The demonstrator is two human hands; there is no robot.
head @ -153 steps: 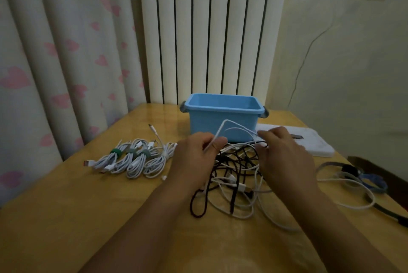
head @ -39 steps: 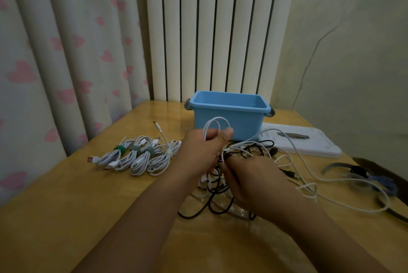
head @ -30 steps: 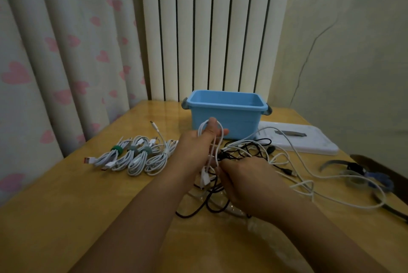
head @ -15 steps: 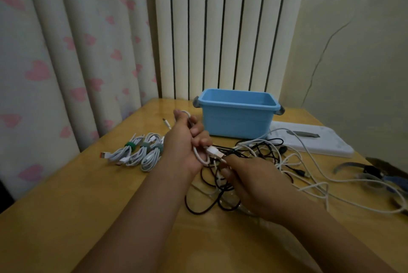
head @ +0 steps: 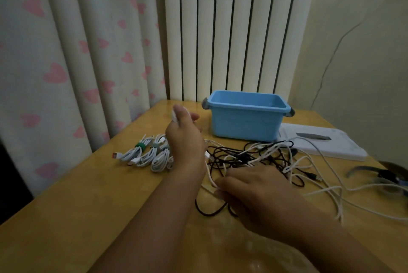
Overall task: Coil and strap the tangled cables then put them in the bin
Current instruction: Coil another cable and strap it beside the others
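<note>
The left hand (head: 184, 140) is raised above the worktop (head: 88, 206), back toward the camera, its fingers curled around a white cable (head: 208, 175) that loops over the thumb side and runs down past the wrist. The right hand (head: 254, 193) lies low over the near edge of the tangle, thumb and forefinger pinching that same white cable where it reaches the wood; the rest of its fingers are bent over the strands.

Just beyond the right hand sprawls the tangled cable pile (head: 260, 157) — thin black leads and thicker white ones knotted through each other, with loose white loops trailing off to the right and a black loop (head: 209, 212) curving out beneath the right wrist. A small dark plug shows at the pile's right fringe.

Left of the left hand lie the finished bundles (head: 145, 155): white cables folded into short hanks, side by side, at least one cinched with a green strap (head: 140, 145) and another with a greyer one; partly hidden by the hand.

Behind the pile stands the light blue bin (head: 245, 125) with grey handles, upright; what shows of its inside holds no cable. To its right lies a flat white board (head: 331, 146), and at the far right edge some dark straps (head: 379, 175) — blurred. Heart-print curtains (head: 66, 51) and a white ribbed radiator (head: 231, 29) back the scene
</note>
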